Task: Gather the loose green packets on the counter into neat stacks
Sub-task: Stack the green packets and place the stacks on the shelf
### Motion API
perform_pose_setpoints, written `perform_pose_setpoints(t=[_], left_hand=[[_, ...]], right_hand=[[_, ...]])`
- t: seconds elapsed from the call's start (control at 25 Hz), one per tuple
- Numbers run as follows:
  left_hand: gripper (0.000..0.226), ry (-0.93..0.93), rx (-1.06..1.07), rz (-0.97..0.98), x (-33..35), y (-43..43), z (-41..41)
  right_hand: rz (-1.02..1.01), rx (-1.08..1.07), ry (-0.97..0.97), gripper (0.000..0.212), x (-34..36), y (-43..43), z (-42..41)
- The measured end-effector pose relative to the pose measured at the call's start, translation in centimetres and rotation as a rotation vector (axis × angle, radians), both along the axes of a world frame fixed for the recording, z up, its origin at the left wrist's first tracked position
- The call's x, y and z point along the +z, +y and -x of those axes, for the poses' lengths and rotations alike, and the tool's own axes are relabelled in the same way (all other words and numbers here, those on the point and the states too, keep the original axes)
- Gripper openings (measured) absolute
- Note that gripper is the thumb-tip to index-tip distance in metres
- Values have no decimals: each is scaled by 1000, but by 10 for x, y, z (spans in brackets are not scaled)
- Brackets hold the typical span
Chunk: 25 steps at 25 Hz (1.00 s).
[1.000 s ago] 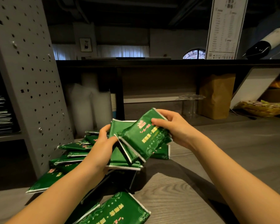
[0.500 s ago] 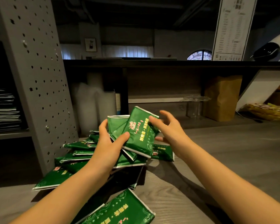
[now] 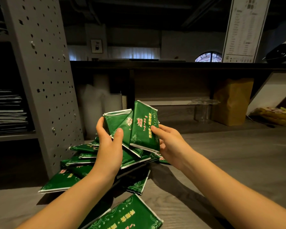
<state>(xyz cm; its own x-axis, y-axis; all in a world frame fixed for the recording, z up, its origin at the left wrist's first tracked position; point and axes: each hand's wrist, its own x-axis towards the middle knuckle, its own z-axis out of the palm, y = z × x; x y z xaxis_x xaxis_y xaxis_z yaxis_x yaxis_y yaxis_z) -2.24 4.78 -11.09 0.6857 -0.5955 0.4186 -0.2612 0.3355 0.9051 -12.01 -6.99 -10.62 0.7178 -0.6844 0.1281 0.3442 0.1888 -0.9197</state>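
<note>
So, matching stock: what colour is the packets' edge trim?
White; clearest on the held packet, head view.

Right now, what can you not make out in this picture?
Head view:
- Count of held packets: they overlap, and the left hand covers some.
- Right hand: its fingers lie behind the packets.
- Nearest packet: cut by the bottom edge.
- White sign: print too small.

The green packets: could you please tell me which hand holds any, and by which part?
The left hand grips the fanned bunch at its left side, thumb across the front; the right hand pinches the front packet at its right edge.
</note>
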Motion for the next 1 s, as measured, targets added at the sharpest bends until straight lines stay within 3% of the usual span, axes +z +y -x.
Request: perform_pose_setpoints(t=[0.24, 0.52, 0.8, 1.0], left_hand=[[75, -74, -26, -48, -2, 4, 5], [71, 14, 14, 32, 3, 1, -1], [67, -23, -58, 19, 0, 1, 12], [55, 35, 8, 30, -5, -3, 1]], right_hand=[[-47, -125, -36, 17, -3, 11, -6], [49, -144, 47, 13, -6, 25, -14], [16, -186, -10, 24, -6, 30, -15], [157, -220, -41, 42, -5, 27, -9]])
